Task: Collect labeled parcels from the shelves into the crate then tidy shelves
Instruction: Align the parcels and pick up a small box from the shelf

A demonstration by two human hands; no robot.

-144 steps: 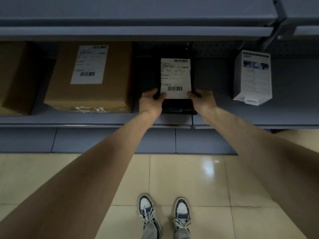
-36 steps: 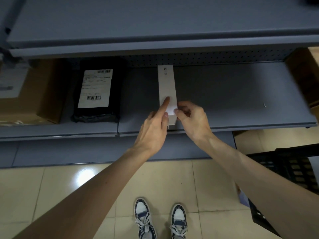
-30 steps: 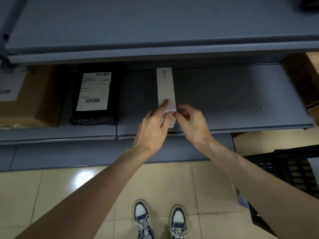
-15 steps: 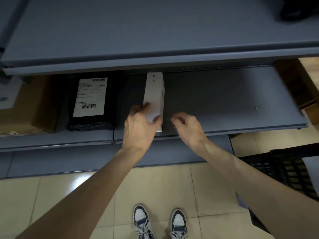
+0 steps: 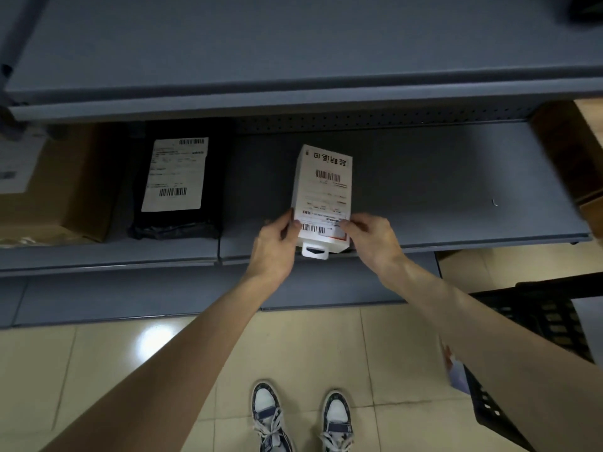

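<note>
- Grey metal shelf (image 5: 424, 190) carries a white labeled box (image 5: 323, 194) near its front edge.
- My left grip (image 5: 274, 246) pinches its left side; my right grip (image 5: 372, 239) pinches its right.
- Black labeled parcel (image 5: 176, 190) lies further left; black crate (image 5: 528, 324) stands on the floor.

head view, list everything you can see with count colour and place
white box: 1, white with barcode labels, middle of shelf, held at its near end
black parcel: 1, black with white label, shelf left of the white box
cardboard boxes: 2, brown, far left and far right of shelf
shelf: 1, grey, middle level
crate: 1, black, floor at right
floor: beige tiles
shoes: 2, white and navy, bottom centre
hands: 2, left and right, gripping the white box's sides
</note>
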